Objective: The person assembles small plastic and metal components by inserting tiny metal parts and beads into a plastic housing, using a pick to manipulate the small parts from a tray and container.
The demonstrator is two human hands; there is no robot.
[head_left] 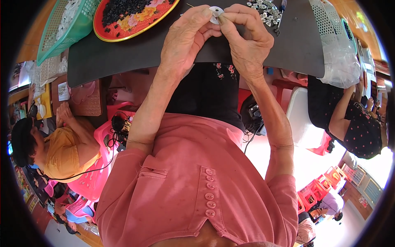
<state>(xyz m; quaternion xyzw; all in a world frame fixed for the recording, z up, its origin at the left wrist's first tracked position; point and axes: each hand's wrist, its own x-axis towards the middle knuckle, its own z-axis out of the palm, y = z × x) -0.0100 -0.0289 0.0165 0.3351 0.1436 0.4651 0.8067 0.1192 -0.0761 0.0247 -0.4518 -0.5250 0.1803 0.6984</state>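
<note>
Both hands meet over the dark tabletop (135, 53). The left hand (185, 39) and the right hand (247, 37) pinch a small white round part (215, 14) between their fingertips, so each grip is closed on it. The part sits up above the tabletop, near its far edge. Just beside the right hand lies a pile of small clear pieces (266, 10). To the left is a red tray (123, 33) with black bits, and a green basket (61, 33) next to it.
</note>
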